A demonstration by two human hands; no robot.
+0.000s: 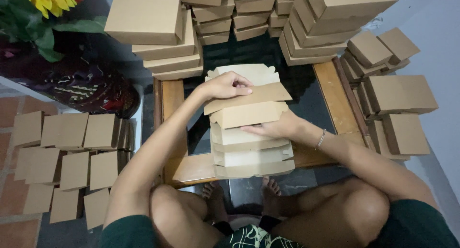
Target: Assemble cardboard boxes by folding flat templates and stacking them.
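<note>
A flat kraft box blank (249,103), atop the pile of blanks (251,154) on the low table (330,85), is being folded: clamped by left hand (225,86), steadied under right hand (278,129) fingers (pressed flat, together). Flap-tucking seems due next.

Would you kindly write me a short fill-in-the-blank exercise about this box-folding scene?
1. The left hand rests on the ____ flap of a half-folded cardboard box.
2. The right hand wears a thin ____ at the wrist.
3. Flat cardboard pieces lie on the floor to the person's ____.
4. A yellow ____ shows in the upper left corner.

Missing words: top; bracelet; left; flower
</note>
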